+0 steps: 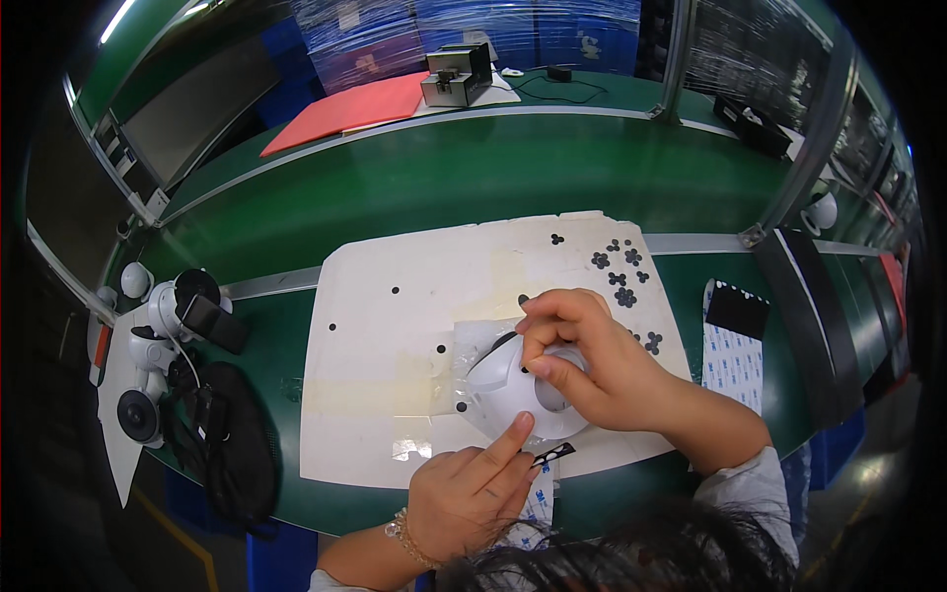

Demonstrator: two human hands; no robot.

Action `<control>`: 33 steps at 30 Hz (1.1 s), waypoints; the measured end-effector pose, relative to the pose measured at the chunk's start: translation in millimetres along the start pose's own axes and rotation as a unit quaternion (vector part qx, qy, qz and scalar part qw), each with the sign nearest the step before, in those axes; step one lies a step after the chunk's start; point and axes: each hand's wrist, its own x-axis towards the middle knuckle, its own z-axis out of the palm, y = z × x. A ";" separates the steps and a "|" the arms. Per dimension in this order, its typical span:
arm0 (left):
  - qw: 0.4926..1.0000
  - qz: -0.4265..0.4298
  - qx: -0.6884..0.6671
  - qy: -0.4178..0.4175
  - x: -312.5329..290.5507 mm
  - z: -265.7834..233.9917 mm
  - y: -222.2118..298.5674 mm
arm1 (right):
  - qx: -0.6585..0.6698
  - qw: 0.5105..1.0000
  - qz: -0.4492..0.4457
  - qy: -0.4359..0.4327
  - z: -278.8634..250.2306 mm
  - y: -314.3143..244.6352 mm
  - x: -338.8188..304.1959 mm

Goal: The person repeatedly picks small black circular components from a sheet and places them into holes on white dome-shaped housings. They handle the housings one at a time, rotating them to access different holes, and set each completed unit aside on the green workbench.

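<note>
A white dome-shaped plastic part (508, 385) lies on a clear plastic bag on a white sheet (385, 335). My right hand (582, 360) rests on top of the dome with its fingertips pinched together against it; what they pinch is too small to tell. My left hand (469, 488) is at the near edge of the dome, index finger touching its rim, with a small black sticker strip (552, 454) held between its fingers.
Small black round stickers (621, 276) are scattered over the sheet's far right corner. White camera-like parts (158, 335) and a black mesh bag (232, 434) lie at the left. A sticker backing sheet (735, 345) lies at the right. A red sheet (350, 109) and grey box sit far back.
</note>
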 end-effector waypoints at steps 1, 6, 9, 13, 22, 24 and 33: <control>1.000 -0.008 0.001 -0.007 0.6 -1.2 1.5 | -0.024 1.000 -0.010 0.004 -0.1 -0.1 -1.1; 1.000 -0.016 0.003 -0.014 0.7 -3.3 2.6 | -0.258 0.958 -0.128 0.010 -3.8 -7.0 -7.0; 1.000 -0.006 0.001 0.002 2.0 -2.7 2.1 | -0.376 0.909 -0.179 0.017 -3.9 -10.2 -15.2; 1.000 0.013 -0.002 0.025 2.4 0.1 0.1 | -0.313 0.944 -0.105 0.029 -8.5 -19.7 -24.3; 1.000 0.014 0.012 0.019 4.1 0.5 0.6 | -0.107 0.993 0.040 -0.019 -8.4 -9.5 -50.2; 0.999 0.016 0.013 0.024 4.4 1.2 0.4 | -0.107 0.993 0.050 -0.031 -5.9 -8.6 -49.9; 0.999 0.014 0.015 0.024 5.1 1.2 0.5 | -0.129 0.990 0.047 -0.042 -2.7 -9.3 -49.5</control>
